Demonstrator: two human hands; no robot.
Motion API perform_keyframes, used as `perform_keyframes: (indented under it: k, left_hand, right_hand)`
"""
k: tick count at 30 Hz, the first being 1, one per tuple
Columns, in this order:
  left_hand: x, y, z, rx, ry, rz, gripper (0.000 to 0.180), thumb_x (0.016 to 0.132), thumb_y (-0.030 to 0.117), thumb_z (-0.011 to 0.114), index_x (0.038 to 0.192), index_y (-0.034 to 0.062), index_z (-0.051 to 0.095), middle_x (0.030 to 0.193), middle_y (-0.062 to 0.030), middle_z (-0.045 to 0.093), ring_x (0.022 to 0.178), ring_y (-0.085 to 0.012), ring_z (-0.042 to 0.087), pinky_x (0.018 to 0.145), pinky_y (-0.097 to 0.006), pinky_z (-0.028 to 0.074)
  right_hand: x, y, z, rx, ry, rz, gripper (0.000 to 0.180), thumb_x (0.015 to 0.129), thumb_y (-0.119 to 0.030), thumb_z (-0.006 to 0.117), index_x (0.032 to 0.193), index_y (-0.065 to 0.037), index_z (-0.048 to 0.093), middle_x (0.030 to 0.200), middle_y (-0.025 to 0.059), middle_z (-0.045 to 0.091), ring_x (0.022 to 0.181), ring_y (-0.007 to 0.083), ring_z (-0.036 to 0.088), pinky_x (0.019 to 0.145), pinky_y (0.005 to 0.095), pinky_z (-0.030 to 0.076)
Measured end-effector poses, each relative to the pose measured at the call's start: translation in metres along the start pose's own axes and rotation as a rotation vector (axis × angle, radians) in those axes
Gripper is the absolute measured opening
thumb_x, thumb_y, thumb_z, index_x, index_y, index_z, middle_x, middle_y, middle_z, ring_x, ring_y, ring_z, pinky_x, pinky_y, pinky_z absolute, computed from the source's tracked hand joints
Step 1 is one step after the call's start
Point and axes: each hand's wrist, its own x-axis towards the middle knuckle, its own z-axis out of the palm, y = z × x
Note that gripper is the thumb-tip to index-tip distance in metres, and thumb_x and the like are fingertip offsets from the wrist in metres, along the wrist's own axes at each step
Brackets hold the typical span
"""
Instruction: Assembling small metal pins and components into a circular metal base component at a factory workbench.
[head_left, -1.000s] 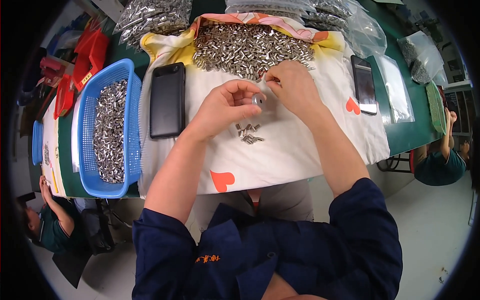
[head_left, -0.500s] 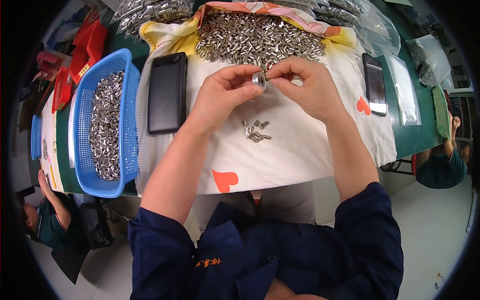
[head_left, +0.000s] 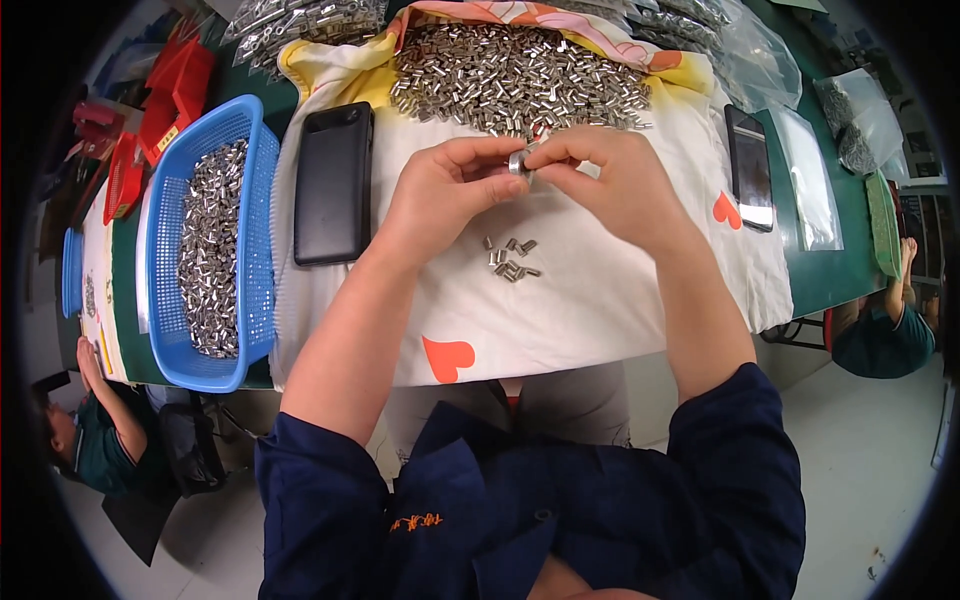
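Note:
My left hand (head_left: 440, 195) pinches a round silver metal ring (head_left: 516, 163) between thumb and fingers. Thumb and forefinger of my right hand (head_left: 620, 180) close together against the ring's right side; whatever they hold there is hidden. Just beyond both hands lies a broad heap of small shiny metal cylinders (head_left: 520, 80) on a white cloth (head_left: 600, 310). Nearer to me, below the hands, several loose cylinders (head_left: 512, 264) sit in a small cluster on the cloth.
To the left stand a black rectangular case (head_left: 333, 185) and a blue plastic basket (head_left: 258, 230) holding more cylinders. A phone (head_left: 748, 165) and clear plastic bags (head_left: 808, 190) lie at right. Red bins (head_left: 175, 90) stand far left. Co-workers sit at both sides.
My right fingers have moved left onto the ring's face, which showed its centre hole before. The ring now appears more edge-on. My left hand has barely moved.

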Motion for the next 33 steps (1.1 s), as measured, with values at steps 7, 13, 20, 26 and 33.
perform_keyframes:
  k: [7, 13, 20, 26, 33]
  left_hand:
    - [-0.004, 0.003, 0.006, 0.103, -0.045, -0.079, 0.033, 0.073, 0.0, 0.064, 0.105, -0.0016, 0.056, 0.092, -0.0054, 0.061, 0.082, -0.0088, 0.057, 0.073, -0.02, 0.047]
    - [-0.006, 0.003, 0.007, 0.127, -0.135, -0.134, 0.032, 0.073, 0.001, 0.065, 0.104, -0.0002, 0.057, 0.09, -0.0028, 0.06, 0.082, -0.0071, 0.056, 0.072, -0.019, 0.046]
    - [-0.004, 0.004, 0.003, -0.035, -0.08, -0.131, 0.033, 0.074, 0.0, 0.063, 0.105, 0.0005, 0.055, 0.089, -0.0032, 0.059, 0.079, -0.0088, 0.056, 0.073, -0.022, 0.047]
    - [-0.001, 0.0, 0.0, -0.08, -0.02, -0.034, 0.033, 0.073, 0.0, 0.063, 0.105, 0.0, 0.055, 0.09, -0.0046, 0.059, 0.08, -0.0102, 0.056, 0.075, -0.022, 0.046]
    - [-0.001, -0.001, 0.001, -0.004, 0.01, -0.009, 0.031, 0.073, 0.0, 0.064, 0.104, -0.001, 0.056, 0.089, -0.0052, 0.059, 0.081, -0.0104, 0.056, 0.075, -0.022, 0.047]
  right_hand:
    - [0.004, 0.004, -0.012, 0.154, -0.19, 0.229, 0.011, 0.072, -0.005, 0.06, 0.082, -0.001, 0.06, 0.073, 0.0014, 0.058, 0.066, 0.009, 0.052, 0.064, 0.0229, 0.043]
    - [0.006, 0.029, -0.012, -0.362, -0.036, 0.07, 0.011, 0.073, -0.007, 0.057, 0.081, -0.002, 0.06, 0.078, 0.0063, 0.058, 0.073, 0.0197, 0.055, 0.066, 0.0295, 0.044]
    - [0.006, 0.029, 0.002, -0.596, -0.007, -0.035, 0.009, 0.074, -0.006, 0.054, 0.079, -0.001, 0.06, 0.079, 0.008, 0.058, 0.077, 0.0226, 0.054, 0.068, 0.0311, 0.045]
    - [0.002, 0.0, -0.003, 0.234, -0.078, 0.208, 0.007, 0.074, -0.003, 0.057, 0.08, -0.001, 0.06, 0.081, 0.0054, 0.06, 0.076, 0.0143, 0.056, 0.07, 0.0254, 0.044]
    - [0.0, -0.004, 0.004, 0.055, -0.018, 0.029, 0.008, 0.071, -0.005, 0.057, 0.077, -0.001, 0.059, 0.074, 0.0073, 0.061, 0.066, 0.0182, 0.058, 0.061, 0.0278, 0.046]
